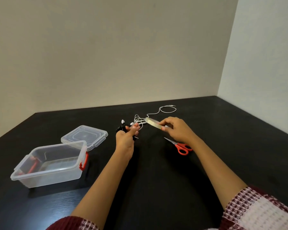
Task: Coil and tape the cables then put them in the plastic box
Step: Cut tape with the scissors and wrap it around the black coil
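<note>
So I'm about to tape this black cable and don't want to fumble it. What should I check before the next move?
1. Black cable gripped in the left hand: ok.
2. Its coil tidy and tight: cannot tell, the fingers hide most of it.
3. Tape roll held in the right hand: ok.
4. Free tape end found: cannot tell, the tape is clear and too small to see.
5. Scissors close by: ok, on the table beside the right wrist.
6. Plastic box ready: ok, open, with its lid lying behind it.
</note>
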